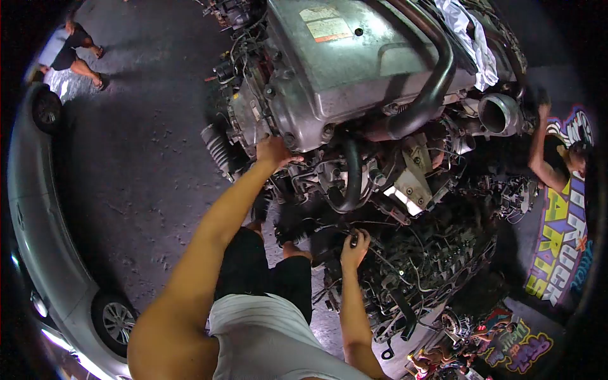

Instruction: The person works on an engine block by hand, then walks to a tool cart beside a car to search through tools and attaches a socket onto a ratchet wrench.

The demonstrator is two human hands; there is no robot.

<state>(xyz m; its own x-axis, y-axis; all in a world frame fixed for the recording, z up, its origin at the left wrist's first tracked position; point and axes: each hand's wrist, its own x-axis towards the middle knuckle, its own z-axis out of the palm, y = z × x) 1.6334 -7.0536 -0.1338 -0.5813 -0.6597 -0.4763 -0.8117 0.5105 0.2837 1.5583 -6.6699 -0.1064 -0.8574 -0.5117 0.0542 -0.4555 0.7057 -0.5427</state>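
Observation:
A large engine with a grey metal cover (354,63) fills the top centre. My left hand (275,154) lies on the engine's lower left edge, thumb stretched to the right, near a ribbed hose (217,149). Below the engine, my right hand (354,246) is closed round a small dark object whose kind I cannot make out. It is beside thin cables and a second, darker engine (418,259). A thick curved black pipe (352,174) hangs between my hands, under the cover.
At the left stands a silver car (47,221). A person (75,54) is at the upper left; another person (548,152) reaches toward the engine at the right, beside a painted wall (557,247). White cloth (472,47) lies on the engine.

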